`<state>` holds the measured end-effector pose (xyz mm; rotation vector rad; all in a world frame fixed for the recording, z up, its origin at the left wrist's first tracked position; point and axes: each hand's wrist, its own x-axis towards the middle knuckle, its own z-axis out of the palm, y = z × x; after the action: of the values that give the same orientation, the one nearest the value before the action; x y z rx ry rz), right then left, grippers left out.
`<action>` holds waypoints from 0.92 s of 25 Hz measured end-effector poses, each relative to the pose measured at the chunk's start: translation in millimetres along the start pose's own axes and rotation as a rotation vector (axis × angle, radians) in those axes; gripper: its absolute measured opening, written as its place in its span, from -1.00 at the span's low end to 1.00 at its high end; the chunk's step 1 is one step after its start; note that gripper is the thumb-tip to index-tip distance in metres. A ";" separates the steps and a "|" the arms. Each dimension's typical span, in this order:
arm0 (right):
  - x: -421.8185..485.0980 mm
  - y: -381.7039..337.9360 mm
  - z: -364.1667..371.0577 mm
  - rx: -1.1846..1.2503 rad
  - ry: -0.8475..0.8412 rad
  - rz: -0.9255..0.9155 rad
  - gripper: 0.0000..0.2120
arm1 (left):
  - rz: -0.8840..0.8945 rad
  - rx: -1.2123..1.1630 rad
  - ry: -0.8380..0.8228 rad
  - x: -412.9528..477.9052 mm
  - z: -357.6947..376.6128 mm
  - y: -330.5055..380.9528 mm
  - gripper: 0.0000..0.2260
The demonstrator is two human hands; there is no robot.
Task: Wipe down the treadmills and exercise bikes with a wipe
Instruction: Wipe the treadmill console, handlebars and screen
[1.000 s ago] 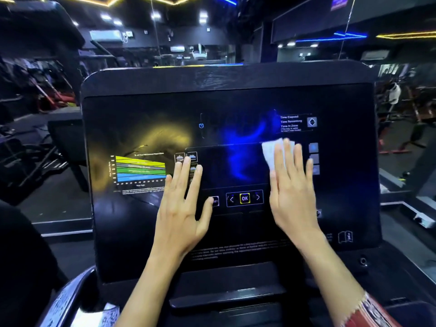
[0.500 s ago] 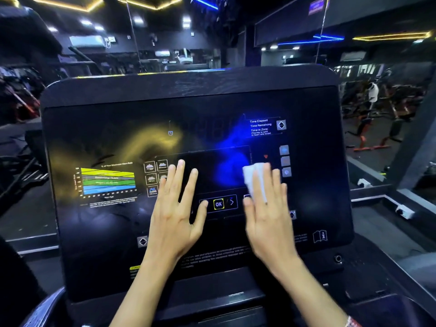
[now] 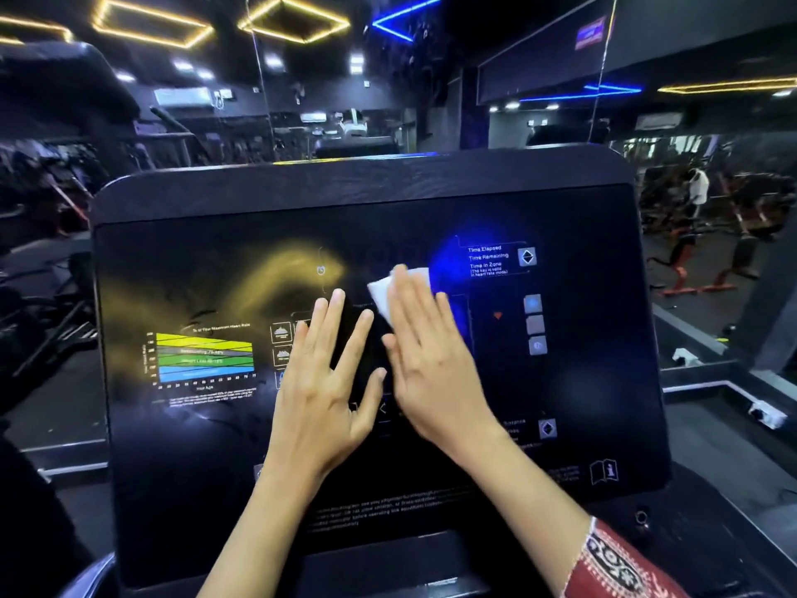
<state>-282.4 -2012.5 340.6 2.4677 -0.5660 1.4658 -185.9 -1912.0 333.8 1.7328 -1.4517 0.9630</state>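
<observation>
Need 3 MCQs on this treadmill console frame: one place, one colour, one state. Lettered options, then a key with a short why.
1. Where on the console is the wipe?
A) under the fingers of the right hand, near the middle
B) bottom left corner
C) top right corner

2. What colour is the top band of the heart-rate chart?
A) red
B) yellow
C) purple

3. How is the left hand?
A) in a fist
B) gripping a bottle
C) flat on the console, fingers spread

Key:
1 A: the white wipe pokes out past the right fingertips.
2 B: yellow sits above grey, green and blue.
3 C: palm down, fingers straight and apart.
</observation>
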 end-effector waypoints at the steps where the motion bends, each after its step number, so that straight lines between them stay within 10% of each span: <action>1: 7.8 -4.2 3.9 0.011 -0.022 -0.076 -0.54 | -0.006 0.001 0.000 3.7 0.0 -1.2 -0.49; 8: 42.1 61.2 -13.2 -0.177 0.161 0.263 -0.53 | -0.013 0.000 0.048 25.2 7.3 5.1 -0.49; 14: 29.2 83.3 -18.9 -0.116 0.075 -0.012 -0.55 | 0.024 0.004 0.051 47.3 27.1 30.8 -0.48; 20: 15.4 143.8 -44.5 -0.200 0.176 0.401 -0.51 | 0.109 -0.010 0.044 65.1 49.4 64.7 -0.50; 23: 18.3 112.6 -31.7 -0.056 0.089 0.136 -0.52 | 0.125 0.000 0.051 68.7 54.9 74.4 -0.50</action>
<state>-348.1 -2106.3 370.6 2.3491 -0.7589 1.5777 -245.4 -2004.4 368.1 1.6212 -1.5413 1.0644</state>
